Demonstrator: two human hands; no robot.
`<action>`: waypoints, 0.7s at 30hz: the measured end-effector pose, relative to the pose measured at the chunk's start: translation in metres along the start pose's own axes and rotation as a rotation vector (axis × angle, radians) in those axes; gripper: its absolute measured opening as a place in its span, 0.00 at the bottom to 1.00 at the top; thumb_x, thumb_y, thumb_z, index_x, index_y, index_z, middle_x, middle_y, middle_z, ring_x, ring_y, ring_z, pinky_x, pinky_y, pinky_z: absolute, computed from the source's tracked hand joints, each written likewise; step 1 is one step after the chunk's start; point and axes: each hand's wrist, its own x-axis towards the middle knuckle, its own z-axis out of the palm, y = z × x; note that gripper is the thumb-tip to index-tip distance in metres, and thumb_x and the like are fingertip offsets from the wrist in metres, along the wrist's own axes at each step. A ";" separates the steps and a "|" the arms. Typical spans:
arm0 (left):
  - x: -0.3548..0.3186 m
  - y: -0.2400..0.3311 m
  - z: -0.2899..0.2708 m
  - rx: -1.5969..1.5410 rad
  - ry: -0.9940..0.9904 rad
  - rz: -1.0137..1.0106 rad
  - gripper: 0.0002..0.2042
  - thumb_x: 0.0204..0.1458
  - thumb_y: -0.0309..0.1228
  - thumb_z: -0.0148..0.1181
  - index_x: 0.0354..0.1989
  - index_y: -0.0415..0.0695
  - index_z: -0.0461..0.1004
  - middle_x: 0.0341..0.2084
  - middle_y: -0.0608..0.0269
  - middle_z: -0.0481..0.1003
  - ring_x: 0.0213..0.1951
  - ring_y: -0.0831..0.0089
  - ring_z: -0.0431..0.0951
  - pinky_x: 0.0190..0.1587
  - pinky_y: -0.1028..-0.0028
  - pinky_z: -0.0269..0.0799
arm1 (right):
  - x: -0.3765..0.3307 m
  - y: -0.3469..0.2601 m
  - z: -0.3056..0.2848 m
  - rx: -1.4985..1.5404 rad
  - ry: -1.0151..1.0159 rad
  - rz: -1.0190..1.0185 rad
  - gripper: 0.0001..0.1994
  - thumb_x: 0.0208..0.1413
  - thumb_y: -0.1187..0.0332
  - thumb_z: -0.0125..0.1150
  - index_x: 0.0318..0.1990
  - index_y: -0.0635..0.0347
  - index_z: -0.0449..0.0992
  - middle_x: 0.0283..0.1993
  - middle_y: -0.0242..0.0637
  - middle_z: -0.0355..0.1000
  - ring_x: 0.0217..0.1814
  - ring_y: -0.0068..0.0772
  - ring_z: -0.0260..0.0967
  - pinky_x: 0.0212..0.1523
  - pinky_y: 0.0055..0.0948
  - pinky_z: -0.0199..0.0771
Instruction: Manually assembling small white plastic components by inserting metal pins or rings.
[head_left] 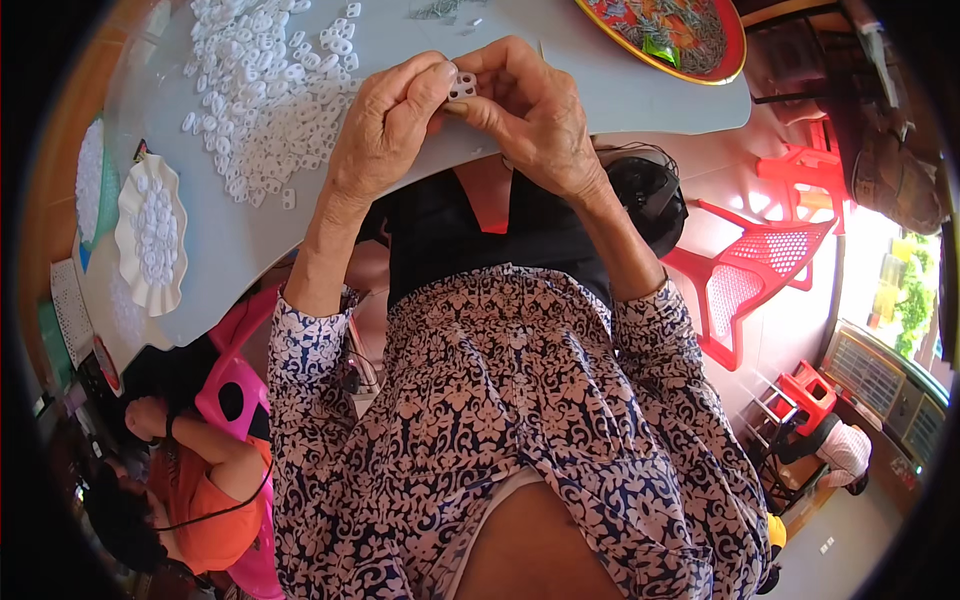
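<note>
Close together over the table's near edge, my two hands meet at a small white plastic piece (463,86) with several dark holes. My right hand (541,122) pinches it between thumb and fingers. The thumb and bent fingers of my left hand (392,125) are pressed together right against the piece's left side; whatever they grip is hidden. Just left of my hands spreads a heap of small white plastic pieces (270,125), rings and flat ones with holes.
A red round tray (738,62) of thin metal pieces stands at the grey table's (640,100) far right. A scalloped white dish (130,250) with white pieces is at the left. Red plastic chairs (750,262) stand to the right; a person in orange (225,500) sits lower left.
</note>
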 end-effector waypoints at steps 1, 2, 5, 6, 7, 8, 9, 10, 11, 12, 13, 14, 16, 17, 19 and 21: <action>0.000 0.000 0.001 0.002 0.005 0.018 0.16 0.60 0.40 0.47 0.31 0.38 0.68 0.15 0.66 0.64 0.20 0.79 0.62 0.24 0.77 0.60 | 0.000 -0.001 0.001 -0.019 0.030 -0.021 0.11 0.51 0.72 0.63 0.40 0.64 0.69 0.26 0.34 0.73 0.26 0.22 0.71 0.27 0.20 0.70; -0.001 -0.001 0.001 0.004 0.010 0.037 0.16 0.60 0.40 0.46 0.30 0.38 0.68 0.15 0.67 0.63 0.20 0.80 0.61 0.24 0.77 0.59 | -0.001 -0.002 0.002 -0.038 0.060 -0.041 0.11 0.50 0.72 0.64 0.38 0.64 0.69 0.23 0.33 0.72 0.24 0.22 0.69 0.27 0.21 0.69; -0.003 -0.003 0.002 0.004 0.012 0.045 0.15 0.60 0.40 0.46 0.30 0.39 0.68 0.14 0.67 0.62 0.19 0.79 0.60 0.23 0.76 0.58 | -0.002 -0.005 0.002 -0.044 0.050 -0.058 0.10 0.50 0.73 0.63 0.38 0.64 0.69 0.23 0.34 0.72 0.24 0.23 0.70 0.27 0.22 0.70; -0.004 -0.004 0.002 0.003 0.011 0.045 0.15 0.60 0.40 0.46 0.30 0.39 0.68 0.14 0.67 0.62 0.19 0.79 0.60 0.23 0.76 0.58 | -0.002 -0.005 0.002 -0.044 0.050 -0.058 0.10 0.50 0.73 0.63 0.38 0.64 0.69 0.23 0.34 0.72 0.24 0.23 0.70 0.27 0.22 0.70; -0.004 -0.004 0.003 -0.005 0.013 0.039 0.15 0.60 0.39 0.46 0.30 0.39 0.68 0.14 0.67 0.61 0.19 0.79 0.60 0.23 0.76 0.58 | -0.003 -0.005 0.001 -0.077 0.040 -0.061 0.10 0.50 0.73 0.63 0.37 0.64 0.69 0.23 0.35 0.73 0.25 0.23 0.71 0.27 0.22 0.70; -0.005 -0.004 0.003 -0.013 0.015 0.032 0.15 0.60 0.39 0.46 0.30 0.39 0.68 0.14 0.67 0.61 0.19 0.79 0.60 0.23 0.76 0.58 | -0.003 -0.004 0.001 -0.110 0.030 -0.063 0.09 0.50 0.73 0.63 0.37 0.64 0.69 0.24 0.35 0.73 0.25 0.24 0.72 0.27 0.22 0.71; -0.006 -0.004 0.003 -0.013 0.015 0.030 0.15 0.60 0.39 0.46 0.30 0.39 0.68 0.14 0.67 0.61 0.19 0.79 0.60 0.23 0.76 0.58 | -0.004 -0.005 0.000 -0.109 0.029 -0.062 0.09 0.50 0.73 0.63 0.37 0.64 0.69 0.24 0.35 0.73 0.25 0.24 0.72 0.27 0.22 0.71; -0.006 -0.002 0.003 -0.016 0.001 0.011 0.15 0.60 0.39 0.46 0.30 0.39 0.68 0.14 0.67 0.61 0.20 0.79 0.60 0.24 0.76 0.58 | -0.004 -0.006 0.000 -0.106 0.036 -0.075 0.09 0.51 0.73 0.62 0.36 0.64 0.70 0.25 0.36 0.74 0.26 0.25 0.73 0.28 0.22 0.71; -0.006 -0.001 0.002 -0.019 -0.014 -0.010 0.15 0.60 0.39 0.45 0.29 0.39 0.67 0.14 0.67 0.61 0.20 0.79 0.59 0.24 0.76 0.58 | -0.004 -0.007 0.000 -0.103 0.042 -0.087 0.08 0.51 0.74 0.62 0.36 0.65 0.70 0.26 0.37 0.75 0.27 0.26 0.74 0.28 0.22 0.72; -0.006 -0.001 0.001 -0.019 -0.014 -0.011 0.15 0.60 0.39 0.45 0.29 0.39 0.67 0.14 0.67 0.61 0.20 0.79 0.59 0.24 0.76 0.58 | -0.004 -0.007 0.000 -0.102 0.042 -0.086 0.08 0.51 0.74 0.62 0.36 0.65 0.70 0.26 0.37 0.75 0.27 0.26 0.74 0.28 0.22 0.72; -0.005 -0.002 0.000 -0.028 -0.041 -0.019 0.15 0.60 0.40 0.45 0.29 0.39 0.67 0.14 0.67 0.61 0.20 0.79 0.60 0.24 0.76 0.58 | -0.003 -0.007 0.001 -0.082 0.040 -0.082 0.08 0.51 0.74 0.62 0.35 0.65 0.70 0.27 0.37 0.75 0.28 0.26 0.75 0.29 0.22 0.73; -0.005 -0.002 -0.001 -0.038 -0.069 -0.026 0.16 0.60 0.40 0.45 0.29 0.39 0.68 0.14 0.67 0.61 0.21 0.79 0.60 0.25 0.77 0.58 | -0.003 -0.007 0.001 -0.062 0.039 -0.078 0.08 0.51 0.74 0.62 0.34 0.66 0.70 0.27 0.38 0.75 0.28 0.26 0.75 0.29 0.22 0.73; -0.005 -0.004 -0.002 -0.051 -0.076 -0.033 0.16 0.60 0.40 0.44 0.29 0.39 0.68 0.14 0.67 0.61 0.21 0.79 0.60 0.25 0.77 0.58 | -0.001 -0.005 0.000 -0.066 0.029 -0.094 0.08 0.51 0.73 0.62 0.35 0.66 0.70 0.28 0.38 0.76 0.29 0.25 0.75 0.29 0.22 0.73; -0.005 -0.005 -0.002 -0.065 -0.086 -0.039 0.16 0.60 0.40 0.44 0.29 0.39 0.68 0.15 0.67 0.61 0.21 0.80 0.59 0.25 0.77 0.58 | -0.001 -0.003 -0.001 -0.072 0.020 -0.109 0.08 0.52 0.73 0.62 0.36 0.66 0.70 0.29 0.38 0.76 0.29 0.24 0.75 0.30 0.22 0.73; -0.003 -0.002 0.000 -0.073 -0.063 -0.054 0.16 0.60 0.40 0.44 0.29 0.39 0.68 0.15 0.67 0.61 0.21 0.80 0.59 0.25 0.77 0.58 | -0.002 -0.001 0.000 0.013 0.027 -0.068 0.09 0.52 0.73 0.62 0.37 0.67 0.70 0.29 0.38 0.76 0.30 0.23 0.75 0.30 0.22 0.73; -0.001 0.001 0.003 -0.081 -0.038 -0.060 0.16 0.60 0.40 0.45 0.29 0.39 0.68 0.15 0.68 0.61 0.21 0.80 0.59 0.25 0.77 0.58 | -0.002 0.000 0.000 0.093 0.034 -0.034 0.09 0.53 0.72 0.62 0.38 0.67 0.71 0.29 0.37 0.76 0.31 0.22 0.75 0.30 0.21 0.73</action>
